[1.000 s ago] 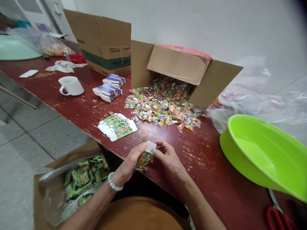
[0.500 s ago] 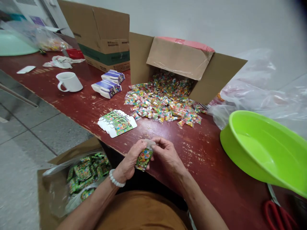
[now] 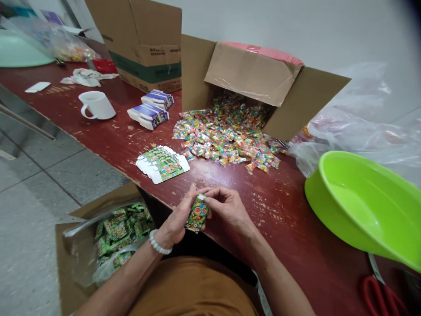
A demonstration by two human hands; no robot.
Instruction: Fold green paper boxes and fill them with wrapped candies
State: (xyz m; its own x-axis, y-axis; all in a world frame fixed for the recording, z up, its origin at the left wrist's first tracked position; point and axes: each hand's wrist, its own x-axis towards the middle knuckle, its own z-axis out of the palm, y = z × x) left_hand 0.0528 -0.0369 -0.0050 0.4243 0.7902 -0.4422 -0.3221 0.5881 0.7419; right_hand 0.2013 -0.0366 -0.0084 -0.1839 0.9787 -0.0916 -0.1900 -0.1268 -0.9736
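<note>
Upright a second ago, the white flap (image 3: 201, 197) of the small green box (image 3: 198, 216) is now mostly folded down, only a pale patch showing beside the right thumb. The box is held just over the near edge of the worktop (image 3: 263, 210). The left hand (image 3: 177, 221) grips it along its side, thumb pointing up; its other fingers are largely hidden behind the box, so I cannot tell quite how they lie. Thumb and forefinger of the right hand (image 3: 230, 208) pinch the box's top end. Below the near edge, a lined carton (image 3: 67, 272) holds many similar green boxes. Red-handled scissors (image 3: 378, 285) lie on the right part of the worktop, partly under the bright green basin (image 3: 355, 219). Fanned flat packs (image 3: 162, 164) lie close to the near edge, and beyond them wrapped candies (image 3: 226, 147) spill from an open cardboard box (image 3: 246, 72) toward the back edge. Left of that stand a white mug (image 3: 98, 106) and a taller carton (image 3: 148, 48).
</note>
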